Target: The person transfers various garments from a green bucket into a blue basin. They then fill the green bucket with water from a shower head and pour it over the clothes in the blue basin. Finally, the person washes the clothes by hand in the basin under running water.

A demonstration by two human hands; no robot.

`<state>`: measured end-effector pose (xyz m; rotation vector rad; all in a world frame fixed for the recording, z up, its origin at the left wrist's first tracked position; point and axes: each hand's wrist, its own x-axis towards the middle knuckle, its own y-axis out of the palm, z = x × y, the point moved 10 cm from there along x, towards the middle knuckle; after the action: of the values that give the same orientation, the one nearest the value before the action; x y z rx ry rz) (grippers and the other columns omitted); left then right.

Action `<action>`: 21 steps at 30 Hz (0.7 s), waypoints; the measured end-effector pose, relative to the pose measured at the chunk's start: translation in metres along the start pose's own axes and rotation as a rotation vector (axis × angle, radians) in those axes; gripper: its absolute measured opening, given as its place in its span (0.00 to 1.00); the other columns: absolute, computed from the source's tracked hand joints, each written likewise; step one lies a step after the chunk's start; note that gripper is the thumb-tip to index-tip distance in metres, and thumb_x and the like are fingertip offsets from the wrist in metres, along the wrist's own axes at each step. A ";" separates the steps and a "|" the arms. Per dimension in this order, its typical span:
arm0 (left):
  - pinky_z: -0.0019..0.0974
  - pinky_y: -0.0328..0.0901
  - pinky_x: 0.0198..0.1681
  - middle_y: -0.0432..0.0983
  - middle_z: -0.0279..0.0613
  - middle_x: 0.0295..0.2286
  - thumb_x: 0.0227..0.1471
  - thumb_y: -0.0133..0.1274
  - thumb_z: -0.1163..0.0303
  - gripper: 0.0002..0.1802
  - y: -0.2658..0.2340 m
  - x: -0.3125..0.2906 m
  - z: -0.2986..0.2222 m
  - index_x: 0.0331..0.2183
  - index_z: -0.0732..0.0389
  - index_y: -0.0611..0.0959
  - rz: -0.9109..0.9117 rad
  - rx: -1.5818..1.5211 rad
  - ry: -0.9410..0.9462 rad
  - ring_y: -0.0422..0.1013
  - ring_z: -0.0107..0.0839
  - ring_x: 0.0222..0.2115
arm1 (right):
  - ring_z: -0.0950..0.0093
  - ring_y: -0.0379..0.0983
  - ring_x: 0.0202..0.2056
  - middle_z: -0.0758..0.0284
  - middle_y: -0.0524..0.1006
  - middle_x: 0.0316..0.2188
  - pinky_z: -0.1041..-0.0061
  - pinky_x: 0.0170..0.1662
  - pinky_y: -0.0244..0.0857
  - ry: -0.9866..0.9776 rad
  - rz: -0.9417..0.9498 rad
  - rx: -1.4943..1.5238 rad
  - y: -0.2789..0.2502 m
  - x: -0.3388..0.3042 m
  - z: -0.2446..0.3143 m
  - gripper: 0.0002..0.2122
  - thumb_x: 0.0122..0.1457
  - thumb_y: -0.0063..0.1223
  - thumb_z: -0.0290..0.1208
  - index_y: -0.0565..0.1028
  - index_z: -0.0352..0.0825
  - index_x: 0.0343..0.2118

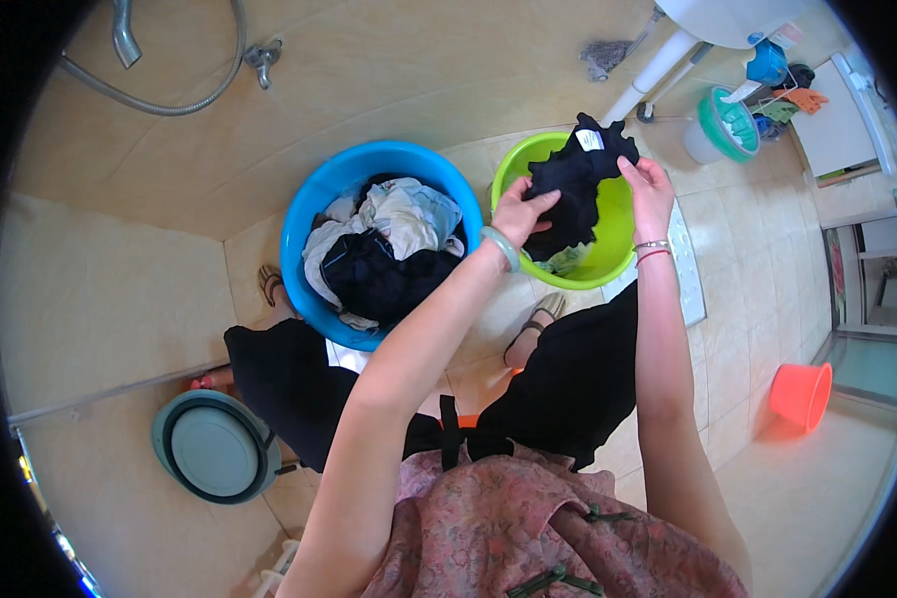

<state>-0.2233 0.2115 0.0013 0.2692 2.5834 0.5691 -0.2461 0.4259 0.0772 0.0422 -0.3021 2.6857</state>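
Two hands (524,211) (646,186) gripping black garment (575,189), long axis upright, over green basin (610,254)

This was a home bathroom used for washing clothes by hand. The beige tiled floor (120,299) and wall carried a metal shower hose (169,105) with a tap. A round blue plastic basin (314,214) full of laundry and a round green plastic basin (613,249) stood on the floor, near a white washbasin pedestal (658,65).
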 end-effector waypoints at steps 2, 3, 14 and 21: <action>0.36 0.70 0.35 0.73 0.32 0.36 0.48 0.56 0.65 0.15 -0.008 -0.008 -0.014 0.39 0.52 0.73 -0.005 -0.038 0.005 0.69 0.28 0.39 | 0.80 0.70 0.33 0.70 0.74 0.34 0.80 0.36 0.63 0.210 0.053 0.115 0.013 -0.014 -0.001 0.14 0.52 0.58 0.31 0.72 0.34 0.39; 0.36 0.70 0.34 0.73 0.32 0.35 0.49 0.55 0.63 0.13 -0.011 -0.011 -0.021 0.38 0.53 0.74 -0.017 -0.064 0.007 0.69 0.28 0.38 | 0.78 0.71 0.35 0.69 0.74 0.35 0.79 0.37 0.64 0.262 0.077 0.245 0.022 -0.021 0.001 0.14 0.52 0.57 0.31 0.71 0.33 0.41; 0.26 0.67 0.27 0.76 0.29 0.32 0.51 0.52 0.54 0.16 0.026 -0.080 -0.141 0.39 0.52 0.75 0.155 -0.160 0.187 0.71 0.21 0.31 | 0.79 0.67 0.41 0.70 0.71 0.41 0.78 0.40 0.66 0.346 0.352 0.074 0.047 -0.054 -0.030 0.18 0.55 0.46 0.26 0.67 0.31 0.50; 0.28 0.59 0.26 0.76 0.30 0.30 0.48 0.54 0.61 0.10 -0.027 -0.119 -0.209 0.33 0.52 0.78 0.053 -0.247 0.310 0.69 0.24 0.32 | 0.71 0.68 0.44 0.67 0.72 0.42 0.59 0.45 0.66 0.219 0.527 0.870 0.081 -0.077 0.079 0.13 0.60 0.43 0.34 0.69 0.34 0.45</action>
<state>-0.2252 0.0813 0.2047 0.1775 2.7666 1.0105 -0.2121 0.3046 0.1313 -0.0821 1.0622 3.0621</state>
